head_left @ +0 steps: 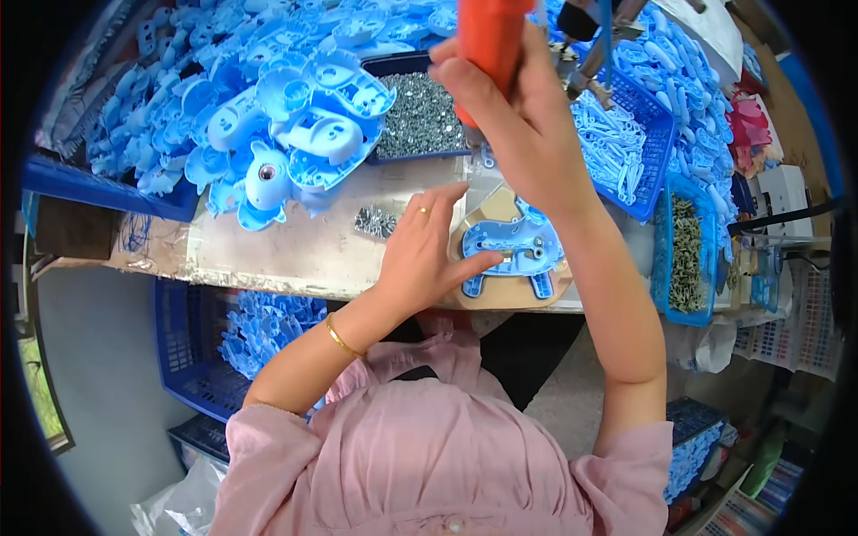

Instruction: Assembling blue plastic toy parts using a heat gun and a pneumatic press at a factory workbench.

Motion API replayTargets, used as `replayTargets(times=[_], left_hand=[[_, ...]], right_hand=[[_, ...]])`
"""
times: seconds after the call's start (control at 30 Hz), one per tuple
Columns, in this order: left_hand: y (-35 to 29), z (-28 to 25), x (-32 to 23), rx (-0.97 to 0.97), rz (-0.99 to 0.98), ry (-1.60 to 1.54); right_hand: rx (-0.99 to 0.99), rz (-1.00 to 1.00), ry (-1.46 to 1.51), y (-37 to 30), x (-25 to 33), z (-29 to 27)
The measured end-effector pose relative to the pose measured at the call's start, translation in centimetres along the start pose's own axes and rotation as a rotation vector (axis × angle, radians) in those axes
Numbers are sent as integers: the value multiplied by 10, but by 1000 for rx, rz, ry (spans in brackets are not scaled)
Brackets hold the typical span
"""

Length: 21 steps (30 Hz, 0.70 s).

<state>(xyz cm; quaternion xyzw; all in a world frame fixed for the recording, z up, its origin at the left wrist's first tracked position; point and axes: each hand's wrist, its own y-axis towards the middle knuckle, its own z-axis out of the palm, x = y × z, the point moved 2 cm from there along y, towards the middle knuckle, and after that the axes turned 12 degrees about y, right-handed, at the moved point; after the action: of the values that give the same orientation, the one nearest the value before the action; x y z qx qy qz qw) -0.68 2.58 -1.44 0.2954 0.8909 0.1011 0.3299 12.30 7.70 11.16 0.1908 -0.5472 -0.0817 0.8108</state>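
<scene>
My right hand (541, 134) is wrapped round an orange power screwdriver (490, 49), held upright with its tip low near the far side of the work spot. Just below it a light-blue plastic animal-shaped toy shell half (534, 262) lies with its inside facing up on a tan board (523, 299). A thin metal-looking piece runs across its middle. My left hand (416, 250) is spread beside the shell, its thumb reaching over the shell's left part; whether it touches cannot be told. Left of that hand lies a small pile of screws (375, 221).
A dark-blue tray of small metal screws (418, 112) stands beyond my hands. Blue toy bodies (308, 134) are heaped on the left. On the right are a basket of light-blue strips (612, 147) and a blue basket of small brownish metal parts (685, 259).
</scene>
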Motion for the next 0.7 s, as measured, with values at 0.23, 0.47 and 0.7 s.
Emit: replayTargets(times=[0.23, 0.47, 0.7], left_hand=[[-7, -5, 6, 74, 3, 16], [-4, -8, -3, 45, 121, 88], [-4, -5, -11, 80, 152, 67]], right_hand=[[-169, -226, -808, -27, 50, 2], [-325, -673, -645, 61, 108, -23], [150, -341, -645, 91, 130, -46]])
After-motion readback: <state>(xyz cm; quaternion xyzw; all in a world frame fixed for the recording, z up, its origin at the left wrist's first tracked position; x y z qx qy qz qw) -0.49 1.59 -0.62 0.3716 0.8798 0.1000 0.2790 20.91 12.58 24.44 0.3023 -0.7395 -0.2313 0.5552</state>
